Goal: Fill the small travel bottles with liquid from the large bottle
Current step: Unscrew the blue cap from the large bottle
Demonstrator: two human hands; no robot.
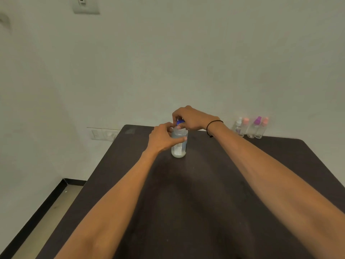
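Note:
A large clear bottle [179,147] with a white label stands upright on the dark table [205,193], toward its far side. My left hand [162,139] grips the bottle's upper body, thumb across its front. From above, my right hand [190,118] pinches the blue cap [180,122] on the bottle's neck. Several small clear travel bottles [252,128] with pink, purple and white tops stand in a row at the table's far right, against the wall.
A pale wall rises right behind the table. Wall sockets [103,134] sit low on it to the left of the table. The table's left edge drops to a floor strip with a black skirting [56,193].

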